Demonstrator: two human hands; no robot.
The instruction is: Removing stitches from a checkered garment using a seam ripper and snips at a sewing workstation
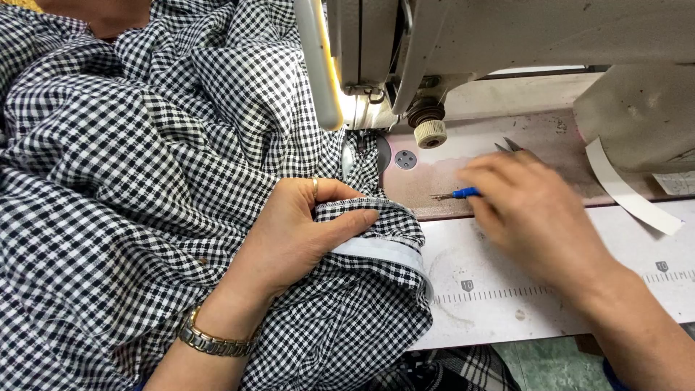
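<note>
Checked fabric [145,181] covers the sewing machine table [550,289] under the sewing machine [507,43]. Left hand [297,235] pinches its folded edge, fingers closed on the cloth. Right hand [532,210], blurred, lies over blue-handled snips [463,192]; whether its fingers grip them cannot be told.

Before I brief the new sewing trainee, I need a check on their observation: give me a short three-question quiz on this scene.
1. True or false: the left hand pinches the black-and-white checked fabric.
2. Which does the right hand reach over: A) the small blue-handled metal snips, B) a wooden spool, C) a yellow chalk?
3. Fill in: the pale sewing machine stands ___ the hands.

Key: 1 true. 2 A. 3 behind, farther from the person.
</note>
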